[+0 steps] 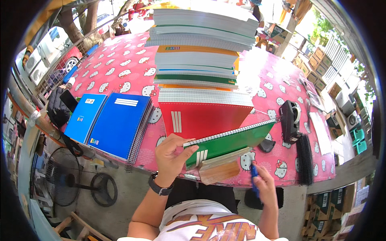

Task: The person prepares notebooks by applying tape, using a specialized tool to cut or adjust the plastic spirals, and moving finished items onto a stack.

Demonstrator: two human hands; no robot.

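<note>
My left hand (172, 157), with a black watch on the wrist, grips the left end of a green spiral notebook (235, 140) and holds it tilted above the table's front edge. Under the notebook lies a brown wooden block (219, 172). My right hand (263, 185) is closed on a blue pen-like tool (254, 175) just right of the block. Behind the green notebook lies a red notebook (201, 118), and beyond it rises a tall stack of notebooks (201, 52).
A pink patterned tablecloth (120, 64) covers the table. Two blue spiral notebooks (108, 120) lie at the left. A black tape dispenser (290, 118) and a black binding comb (305, 158) sit at the right. A floor fan (64, 176) stands below left.
</note>
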